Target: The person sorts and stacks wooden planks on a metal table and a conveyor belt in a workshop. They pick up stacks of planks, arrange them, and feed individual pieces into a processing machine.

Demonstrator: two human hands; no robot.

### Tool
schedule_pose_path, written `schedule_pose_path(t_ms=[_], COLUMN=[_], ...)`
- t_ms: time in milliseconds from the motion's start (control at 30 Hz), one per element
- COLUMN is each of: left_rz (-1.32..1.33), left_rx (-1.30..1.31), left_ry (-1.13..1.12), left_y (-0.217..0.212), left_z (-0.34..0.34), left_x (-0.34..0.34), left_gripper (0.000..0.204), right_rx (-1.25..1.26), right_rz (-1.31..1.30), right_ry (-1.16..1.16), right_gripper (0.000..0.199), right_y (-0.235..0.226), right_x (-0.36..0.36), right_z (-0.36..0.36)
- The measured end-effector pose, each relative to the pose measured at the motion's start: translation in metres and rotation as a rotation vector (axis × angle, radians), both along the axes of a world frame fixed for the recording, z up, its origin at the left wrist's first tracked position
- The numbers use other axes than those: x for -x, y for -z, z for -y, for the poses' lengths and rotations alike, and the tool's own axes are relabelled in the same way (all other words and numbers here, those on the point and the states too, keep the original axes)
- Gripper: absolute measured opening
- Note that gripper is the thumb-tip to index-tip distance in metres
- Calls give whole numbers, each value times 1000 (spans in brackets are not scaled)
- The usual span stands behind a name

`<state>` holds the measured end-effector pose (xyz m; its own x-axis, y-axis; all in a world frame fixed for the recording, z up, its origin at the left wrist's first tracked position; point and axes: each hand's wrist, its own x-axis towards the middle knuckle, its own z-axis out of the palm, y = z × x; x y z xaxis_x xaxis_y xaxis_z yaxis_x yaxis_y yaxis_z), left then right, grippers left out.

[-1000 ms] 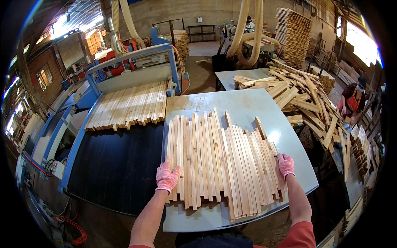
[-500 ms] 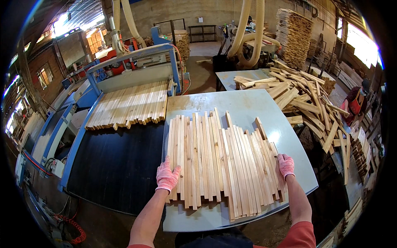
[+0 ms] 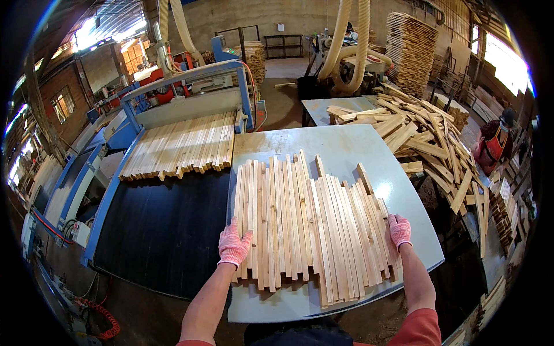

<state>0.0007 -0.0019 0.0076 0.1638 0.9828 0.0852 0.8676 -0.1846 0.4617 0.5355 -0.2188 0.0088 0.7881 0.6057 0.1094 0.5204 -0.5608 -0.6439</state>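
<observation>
A row of pale wooden strips lies side by side on a grey-white tabletop, their ends uneven. My left hand, in a pink knitted glove, holds the row's left edge, thumb over the top and fingers along the outer side. At the right edge, my right hand in a matching glove grips the outermost strips, its fingers bent against them. Between them the two hands hold the row from both sides. Some fingertips are hidden by the wood and the gloves.
Left of the table runs a black conveyor belt in a blue-framed machine, carrying another row of strips. A heap of loose boards lies to the right, near a person in a red apron. Stacked lumber stands behind.
My hands and the row of strips look the same as before. The person at the far right has shifted and shows more of the red apron.
</observation>
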Motion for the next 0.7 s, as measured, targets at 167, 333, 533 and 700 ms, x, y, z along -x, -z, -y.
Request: schedule_pose_path(t_ms=[167, 333, 533, 700], left_rz=[0, 5, 7, 18], left_rx=[-12, -49, -56, -54], left_ry=[4, 0, 6, 3], left_y=[2, 7, 10, 9], left_z=[0, -1, -3, -2], left_x=[0, 1, 2, 1], left_gripper=[84, 82, 83, 82], right_rx=[-1, -21, -9, 15], right_rz=[8, 0, -14, 17], right_ry=[2, 2, 13, 4], right_gripper=[47, 45, 44, 44], right_y=[2, 3, 1, -5], right_x=[-1, 0, 2, 4], right_z=[0, -1, -1, 0])
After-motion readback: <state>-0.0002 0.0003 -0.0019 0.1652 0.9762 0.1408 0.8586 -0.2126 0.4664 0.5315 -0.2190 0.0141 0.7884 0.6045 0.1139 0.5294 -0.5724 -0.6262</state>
